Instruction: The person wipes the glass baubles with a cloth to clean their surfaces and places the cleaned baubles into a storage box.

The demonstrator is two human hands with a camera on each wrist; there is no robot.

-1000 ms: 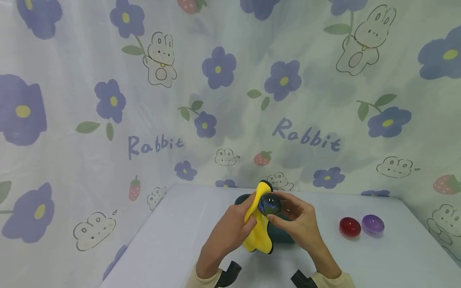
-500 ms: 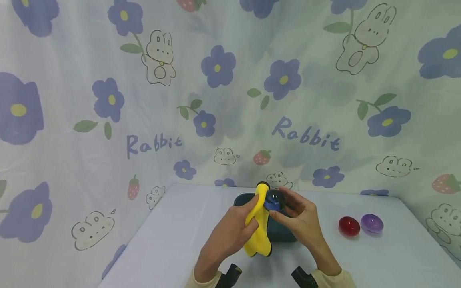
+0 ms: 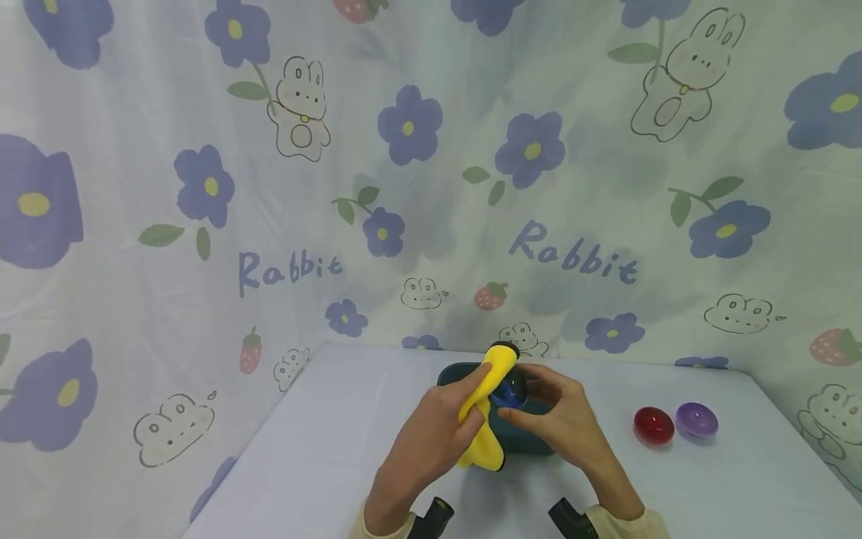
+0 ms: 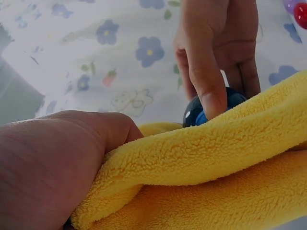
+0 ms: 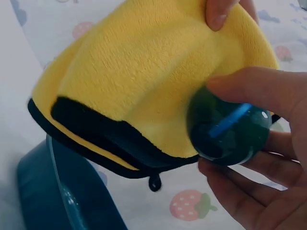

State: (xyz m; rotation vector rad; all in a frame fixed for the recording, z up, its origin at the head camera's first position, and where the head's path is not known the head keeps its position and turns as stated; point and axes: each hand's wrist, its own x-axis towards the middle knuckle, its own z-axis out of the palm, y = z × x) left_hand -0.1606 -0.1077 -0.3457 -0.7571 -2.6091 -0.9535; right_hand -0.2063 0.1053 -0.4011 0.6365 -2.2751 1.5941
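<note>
My right hand (image 3: 562,423) pinches a dark blue glassy ball (image 3: 510,391) (image 5: 228,132) (image 4: 213,108) between thumb and fingers, held above the table. My left hand (image 3: 434,430) grips a yellow cloth (image 3: 486,408) (image 4: 206,177) (image 5: 144,76) with a black edge and presses its upper fold against the ball. Under both hands stands a dark teal container (image 3: 521,438) (image 5: 62,191), partly hidden by the cloth and fingers.
A red glassy ball (image 3: 653,424) and a purple one (image 3: 697,418) lie side by side on the pale table (image 3: 323,449) to the right. A flower-and-rabbit printed sheet (image 3: 404,187) walls in the back and both sides.
The cloth's upper fold has slid further over the ball, covering more of it. Both hands stay in place above the container.
</note>
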